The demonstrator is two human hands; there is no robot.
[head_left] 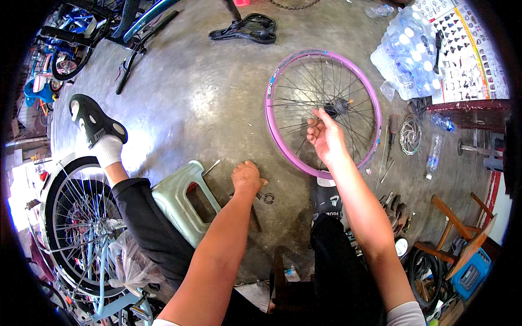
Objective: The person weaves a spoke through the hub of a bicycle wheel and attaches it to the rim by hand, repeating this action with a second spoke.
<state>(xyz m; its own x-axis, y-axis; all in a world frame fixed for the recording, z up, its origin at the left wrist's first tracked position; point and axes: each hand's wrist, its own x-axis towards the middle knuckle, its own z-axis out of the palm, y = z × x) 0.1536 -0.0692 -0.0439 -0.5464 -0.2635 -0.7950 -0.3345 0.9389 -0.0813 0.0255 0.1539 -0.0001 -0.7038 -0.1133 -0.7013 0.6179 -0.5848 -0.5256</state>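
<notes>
A pink-purple bicycle wheel rim [275, 135], laced with dark spokes and without a tyre, lies on the floor in front of me. My right hand [328, 136] hovers over its lower spokes near the hub [340, 106], palm turned up and fingers loosely bent, with nothing visible in it. My left hand [248, 177] is low near the floor with curled fingers; what they hold, if anything, is hidden. Just below it lie a small dark toothed ring [267, 199] and a dark bar [255, 219], partly covered by my forearm.
A pale green stool [175, 187] stands by my left leg. To the right lie a brake disc [410, 136], a screwdriver [393, 125] and wrapped water bottles [405, 54]. A black saddle [250, 30] lies ahead; a bicycle wheel [53, 217] stands at left, a wooden stool [457, 231] at right.
</notes>
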